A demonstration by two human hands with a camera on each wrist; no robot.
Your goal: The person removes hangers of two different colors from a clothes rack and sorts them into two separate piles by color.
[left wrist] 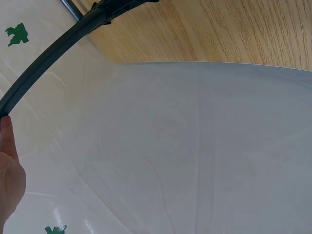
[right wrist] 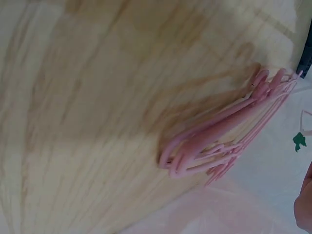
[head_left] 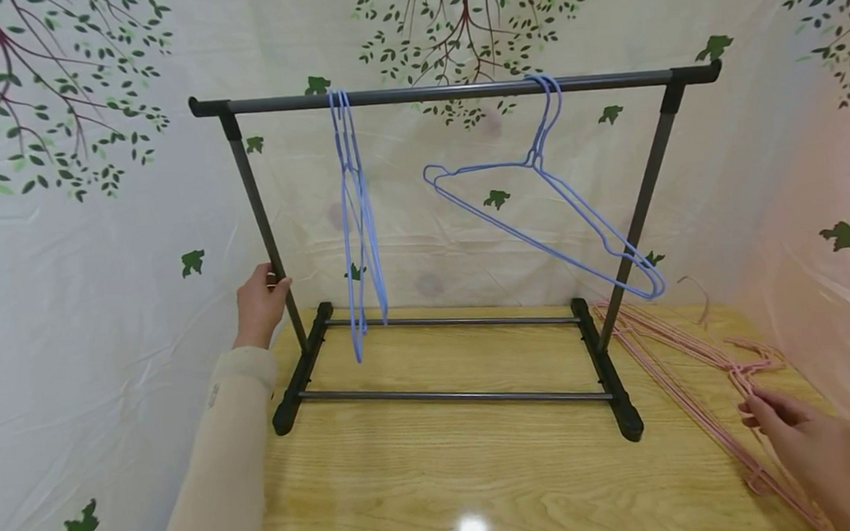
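Note:
In the head view, my left hand [head_left: 259,306] grips the left upright [head_left: 261,207] of a black clothes rack, thumb on the near side. The left wrist view shows part of that left hand [left wrist: 10,180] at its edge, a fingertip against the post [left wrist: 46,56]. At the lower right, my right hand [head_left: 811,444] pinches a pink hanger near its neck, above a pile of pink wire hangers [head_left: 741,372] on the table. The right wrist view shows the pile [right wrist: 214,129] and only a sliver of the right hand [right wrist: 304,204].
Blue hangers hang from the rack's top bar [head_left: 435,94]: a group seen edge-on [head_left: 347,169] at left, and a pair turned broadside [head_left: 534,160] at right. The rack's feet [head_left: 630,424] stand on the wooden table [head_left: 410,480]. Printed sheeting [head_left: 103,321] encloses the back and sides.

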